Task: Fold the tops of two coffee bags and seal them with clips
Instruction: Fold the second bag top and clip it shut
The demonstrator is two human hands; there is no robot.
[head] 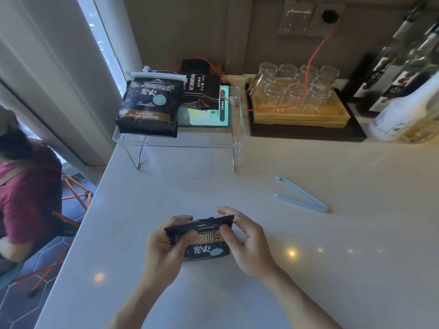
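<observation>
A black coffee bag (207, 245) stands on the white counter (332, 269) in front of me. My left hand (166, 248) pinches the left end of its folded top, and my right hand (247, 243) holds the right end. A light blue clip (299, 194) lies spread apart on the counter to the right, clear of both hands. On the clear acrylic shelf (190, 141) at the back stands a second black coffee bag (148, 108) with a white clip (158, 75) across its top. Another dark bag (202, 91) leans beside it.
A tablet (206, 115) with a lit screen lies on the shelf, with a red cable (316, 53) running to a wall socket. Several upturned glasses fill a wooden tray (299, 115) at the back. Bottles (403, 91) stand far right. A seated person (26, 193) is beyond the counter's left edge.
</observation>
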